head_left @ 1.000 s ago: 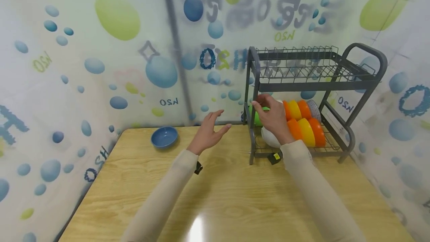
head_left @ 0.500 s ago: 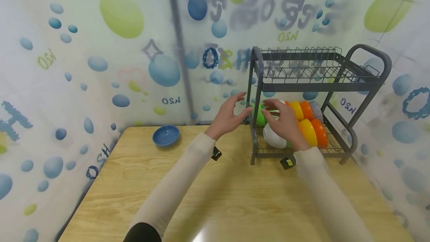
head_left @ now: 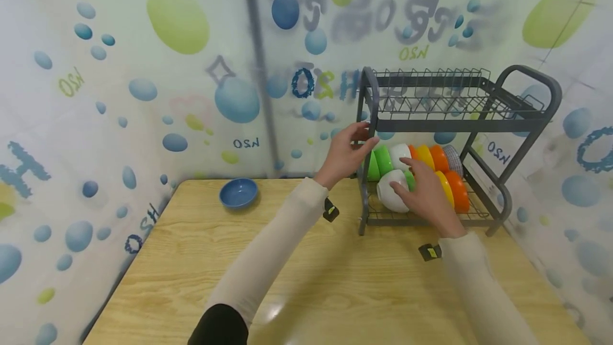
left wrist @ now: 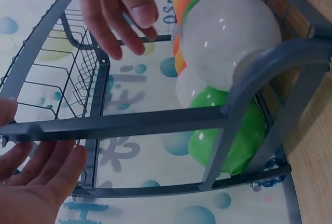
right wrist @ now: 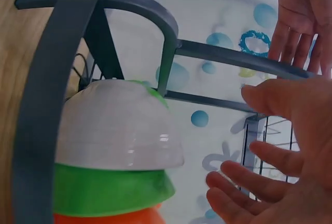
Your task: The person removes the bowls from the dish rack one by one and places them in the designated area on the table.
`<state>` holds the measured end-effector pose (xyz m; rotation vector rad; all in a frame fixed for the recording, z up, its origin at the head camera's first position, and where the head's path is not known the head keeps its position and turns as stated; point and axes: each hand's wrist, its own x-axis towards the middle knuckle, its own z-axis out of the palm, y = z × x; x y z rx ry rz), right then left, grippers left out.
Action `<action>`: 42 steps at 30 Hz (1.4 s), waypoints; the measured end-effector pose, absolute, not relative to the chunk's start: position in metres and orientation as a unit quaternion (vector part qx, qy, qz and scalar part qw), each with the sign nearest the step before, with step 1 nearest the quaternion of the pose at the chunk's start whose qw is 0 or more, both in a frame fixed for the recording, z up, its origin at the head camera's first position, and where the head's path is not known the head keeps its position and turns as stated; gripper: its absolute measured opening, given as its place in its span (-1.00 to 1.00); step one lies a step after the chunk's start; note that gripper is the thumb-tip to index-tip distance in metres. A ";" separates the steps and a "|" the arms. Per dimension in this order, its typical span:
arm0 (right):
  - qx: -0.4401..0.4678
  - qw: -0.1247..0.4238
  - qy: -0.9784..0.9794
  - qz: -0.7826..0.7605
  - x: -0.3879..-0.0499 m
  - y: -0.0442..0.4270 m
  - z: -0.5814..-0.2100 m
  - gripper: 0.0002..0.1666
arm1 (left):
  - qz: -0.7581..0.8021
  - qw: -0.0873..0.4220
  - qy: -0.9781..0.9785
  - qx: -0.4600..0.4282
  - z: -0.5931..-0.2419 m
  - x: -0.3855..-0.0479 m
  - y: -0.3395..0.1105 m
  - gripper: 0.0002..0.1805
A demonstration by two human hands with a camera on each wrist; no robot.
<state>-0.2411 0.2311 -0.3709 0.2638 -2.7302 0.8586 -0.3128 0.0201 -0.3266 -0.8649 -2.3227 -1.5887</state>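
Observation:
A dark grey two-tier dish rack (head_left: 455, 125) holds nested white, green, yellow and orange bowls on its lower tier. My left hand (head_left: 347, 153) is at the rack's left side. In the left wrist view, its thumb and loosely bent fingers (left wrist: 62, 169) lie on either side of a side bar; a firm grip does not show. My right hand (head_left: 426, 196) hovers before the lower tier with relaxed, spread fingers and holds nothing. Close to its thumb is a white bowl (head_left: 390, 193), tilted on its side, with green bowls (head_left: 383, 161) behind it. This hand partly hides the front row.
A shallow blue bowl (head_left: 238, 194) sits on the wooden table (head_left: 191, 260), at the back left. A patterned curtain (head_left: 191, 95) hangs directly behind the table. Wire dividers (head_left: 431, 103) line the rack's upper tier.
My left hand has moved right and up to the rack's left side. My right hand has drawn back right and down from the left post, uncovering the green and white bowls.

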 end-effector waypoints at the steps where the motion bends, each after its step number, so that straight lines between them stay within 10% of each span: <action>1: 0.085 0.131 -0.943 0.295 -0.240 0.232 -0.372 -0.21 | -0.539 0.102 -0.785 -0.288 -0.326 -0.313 0.022 -0.47; 42: -0.062 0.031 -0.933 0.353 -0.242 0.245 -0.384 -0.41 | -0.540 0.169 -0.770 -0.296 -0.332 -0.320 0.033 -0.79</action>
